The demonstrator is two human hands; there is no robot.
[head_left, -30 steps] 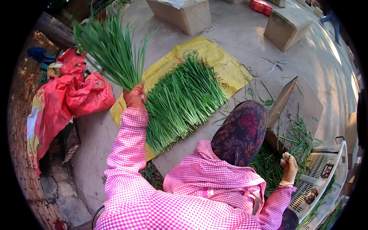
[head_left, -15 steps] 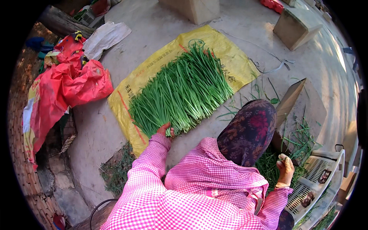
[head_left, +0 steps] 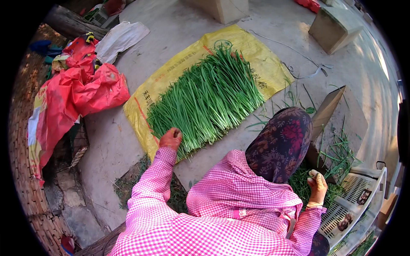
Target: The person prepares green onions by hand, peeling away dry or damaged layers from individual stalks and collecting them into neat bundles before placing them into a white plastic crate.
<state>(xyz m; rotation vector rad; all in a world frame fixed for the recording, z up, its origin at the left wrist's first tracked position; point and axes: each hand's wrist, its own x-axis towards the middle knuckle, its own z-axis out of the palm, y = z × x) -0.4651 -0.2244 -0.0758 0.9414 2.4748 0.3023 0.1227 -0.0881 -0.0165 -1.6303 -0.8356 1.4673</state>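
A broad pile of long green chives [head_left: 205, 98] lies side by side on a yellow woven sack [head_left: 145, 98] spread on the concrete. My left hand [head_left: 170, 138], in a pink checked sleeve, is at the pile's lower left, fingers curled; whether they hold anything is hidden. My right hand [head_left: 317, 185] is pinched beside my patterned knee, above a heap of loose green leaves [head_left: 301, 181]; what it holds is too small to make out. Next to it stands a pale slotted plastic crate [head_left: 350, 187].
Crumpled red sacks [head_left: 81, 94] and a white sack [head_left: 119, 40] lie at left, near a log [head_left: 74, 23]. A leaf-strewn block [head_left: 341, 123] is at right; other blocks [head_left: 333, 30] stand behind, with cord [head_left: 299, 55] on the concrete.
My left hand held a bunch of chives raised a second ago, then brought it down onto the pile. It has since moved off the bunch, slightly up and leftward. The right hand barely moved.
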